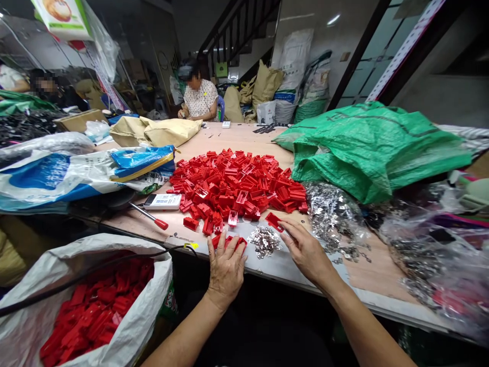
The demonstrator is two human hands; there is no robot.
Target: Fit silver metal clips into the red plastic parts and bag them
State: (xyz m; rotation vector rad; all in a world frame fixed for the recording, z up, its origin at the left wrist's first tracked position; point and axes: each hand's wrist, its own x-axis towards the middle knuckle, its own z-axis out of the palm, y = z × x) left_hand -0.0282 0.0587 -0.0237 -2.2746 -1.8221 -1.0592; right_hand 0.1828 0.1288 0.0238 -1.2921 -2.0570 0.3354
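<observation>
My right hand pinches a red plastic housing between thumb and fingers, just above the table at the front of a big heap of the same red housings. Spread and palm down, my left hand rests its fingertips on a few red housings near the table's front edge. Between my hands lies a small pile of shiny metal pieces on a grey sheet. The fingers of my left hand partly cover the housings under them.
A white sack full of red housings stands at the lower left. Left of the heap are a red-tipped lever and a white box. A green sack and bags of metal pieces lie right. A person sits across the table.
</observation>
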